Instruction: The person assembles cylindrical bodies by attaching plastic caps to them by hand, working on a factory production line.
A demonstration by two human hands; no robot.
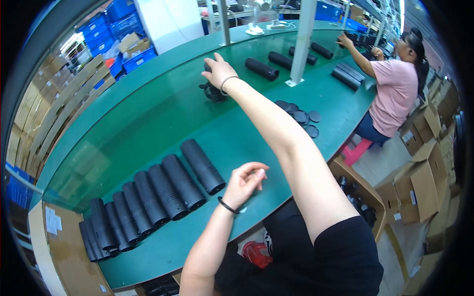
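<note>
My right hand (219, 73) reaches far out over the green belt, its fingers curled around a black cylindrical part (215, 93), mostly covered by the hand. My left hand (243, 185) hovers near the table's front edge, fingers bent in toward the thumb, and nothing shows in them. Left of that hand, a single ribbed black tube (203, 166) lies at the end of a row of several black tubes (150, 198). Right of my right forearm is a loose pile of round black caps (300, 116).
More black tubes (262, 69) lie along the belt beyond a metal post (302, 44). A co-worker in a pink shirt (395, 93) sits at right by a bundle of tubes (348, 75). An open carton of black parts (363, 202) stands beside me; cardboard (69, 246) borders the left end.
</note>
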